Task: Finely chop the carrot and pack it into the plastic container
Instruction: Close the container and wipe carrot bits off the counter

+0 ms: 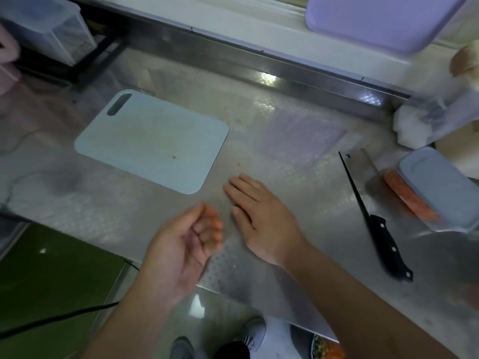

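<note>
Near the lower middle of the frame, the left hand (181, 244) is turned palm-up at the near edge of the steel counter (298, 193), its fingers loosely cupped, with orange carrot bits clinging to the fingertips (213, 224); whether more lies in the palm cannot be told. Just to its right, the right hand (259, 216) lies flat on the counter, palm down, fingers straight and together, holding nothing. Above and to the left of both hands sits a pale blue cutting board (153, 141), with a single carrot speck (174, 157) near its lower right part and another speck on the counter just beyond its corner. Toward the right of the frame a black-handled knife (375, 218) lies on the counter, blade pointing to the upper part of the frame. At the right edge, beside the knife, stands the plastic container (438, 190), lid on and packed with chopped carrot (407, 198) visible through its clear wall. A lilac tray (375, 22) occupies the upper right.
</note>
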Action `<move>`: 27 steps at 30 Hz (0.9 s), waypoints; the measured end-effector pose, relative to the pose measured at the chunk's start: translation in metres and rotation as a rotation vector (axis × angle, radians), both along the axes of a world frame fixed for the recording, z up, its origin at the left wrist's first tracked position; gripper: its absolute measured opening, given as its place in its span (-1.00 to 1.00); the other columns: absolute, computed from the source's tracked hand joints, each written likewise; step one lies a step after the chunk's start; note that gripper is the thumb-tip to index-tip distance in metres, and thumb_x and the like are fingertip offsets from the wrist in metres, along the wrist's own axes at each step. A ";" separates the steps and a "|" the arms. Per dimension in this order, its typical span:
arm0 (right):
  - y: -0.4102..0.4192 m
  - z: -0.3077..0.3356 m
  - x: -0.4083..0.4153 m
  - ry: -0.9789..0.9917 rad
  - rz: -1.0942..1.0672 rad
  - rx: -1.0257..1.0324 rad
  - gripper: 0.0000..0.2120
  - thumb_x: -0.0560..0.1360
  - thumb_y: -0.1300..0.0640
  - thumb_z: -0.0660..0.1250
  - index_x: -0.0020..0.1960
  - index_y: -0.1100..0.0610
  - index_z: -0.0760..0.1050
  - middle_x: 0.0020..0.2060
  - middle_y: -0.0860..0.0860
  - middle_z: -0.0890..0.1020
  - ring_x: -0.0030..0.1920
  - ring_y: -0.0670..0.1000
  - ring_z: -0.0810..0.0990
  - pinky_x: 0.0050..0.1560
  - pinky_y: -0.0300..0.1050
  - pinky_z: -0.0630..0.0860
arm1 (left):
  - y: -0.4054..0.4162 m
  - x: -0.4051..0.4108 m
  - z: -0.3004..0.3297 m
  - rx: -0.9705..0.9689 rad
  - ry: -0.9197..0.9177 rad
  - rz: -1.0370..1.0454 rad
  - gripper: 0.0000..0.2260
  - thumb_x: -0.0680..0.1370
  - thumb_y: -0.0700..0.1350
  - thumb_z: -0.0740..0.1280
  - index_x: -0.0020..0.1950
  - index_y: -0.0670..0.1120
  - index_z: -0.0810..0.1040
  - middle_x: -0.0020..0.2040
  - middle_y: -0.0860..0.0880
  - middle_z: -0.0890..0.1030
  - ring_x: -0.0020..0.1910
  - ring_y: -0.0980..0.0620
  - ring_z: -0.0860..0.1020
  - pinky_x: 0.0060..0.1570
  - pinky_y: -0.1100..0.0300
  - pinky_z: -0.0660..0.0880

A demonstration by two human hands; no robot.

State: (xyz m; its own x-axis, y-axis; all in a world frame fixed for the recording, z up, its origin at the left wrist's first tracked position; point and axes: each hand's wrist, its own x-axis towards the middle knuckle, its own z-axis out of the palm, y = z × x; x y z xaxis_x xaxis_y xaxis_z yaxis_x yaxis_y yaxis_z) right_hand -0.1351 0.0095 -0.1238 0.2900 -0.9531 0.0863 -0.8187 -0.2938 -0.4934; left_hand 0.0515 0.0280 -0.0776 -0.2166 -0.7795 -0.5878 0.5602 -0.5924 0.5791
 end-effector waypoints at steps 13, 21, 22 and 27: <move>0.083 0.004 0.048 -0.152 0.077 0.012 -0.63 0.63 0.26 0.27 0.43 0.18 0.53 0.43 0.02 0.53 0.54 -0.03 0.35 0.57 -0.17 0.17 | 0.078 0.040 -0.050 0.510 0.169 -0.465 -0.49 0.62 -0.13 0.06 0.27 -0.54 0.52 0.27 -0.53 0.54 0.23 -0.48 0.60 0.22 -0.25 0.59; 0.146 0.005 0.083 -0.249 0.116 0.040 -0.66 0.60 0.32 0.27 0.34 0.20 0.60 0.38 0.01 0.58 0.52 -0.02 0.38 0.49 0.07 0.36 | 0.080 0.034 -0.053 0.458 0.299 -0.245 -0.67 0.56 -0.19 0.13 -0.21 -0.19 0.67 -0.30 -0.07 0.64 -0.39 0.01 0.65 -0.42 0.24 0.60; 0.154 0.007 0.087 -0.254 0.125 0.052 -0.62 0.58 0.35 0.28 0.36 0.18 0.58 0.40 -0.02 0.56 0.52 -0.06 0.37 0.50 0.03 0.34 | 0.079 0.035 -0.053 0.456 0.328 -0.262 -0.66 0.56 -0.21 0.12 -0.24 -0.19 0.65 -0.32 -0.07 0.62 -0.41 0.01 0.64 -0.43 0.28 0.57; 0.171 0.010 0.089 -0.313 0.102 0.067 -0.58 0.53 0.39 0.31 0.33 0.15 0.61 0.39 -0.05 0.57 0.46 -0.14 0.43 0.43 -0.10 0.43 | 0.083 0.029 -0.038 0.233 0.417 -0.418 -0.44 0.69 -0.27 -0.20 0.04 -0.44 0.59 -0.09 -0.34 0.68 -0.10 -0.17 0.73 -0.08 0.16 0.65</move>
